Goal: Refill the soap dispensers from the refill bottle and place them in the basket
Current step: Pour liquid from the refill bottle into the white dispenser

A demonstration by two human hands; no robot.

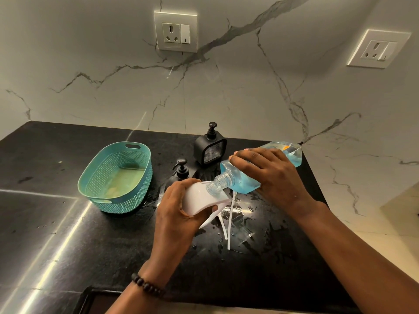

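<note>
From my remote station I see the right hand [269, 175] wrapped over a clear refill bottle [243, 177] of blue liquid soap, tipped nearly flat with its bare threaded neck pointing left. The left hand [179, 209], a dark bead bracelet [147, 285] on its wrist, curls its fingers round a white trigger-spray head [201, 199] held right at that neck, its thin dip tube [230, 219] hanging down over the wet black countertop [68, 234]. A square black soap dispenser [209, 148] stands behind the hands near the marble wall (its pump top on), a smaller black pump dispenser [180, 169] just in front of it. The teal perforated basket [116, 177] sits to the left, well apart from both dispensers.
</note>
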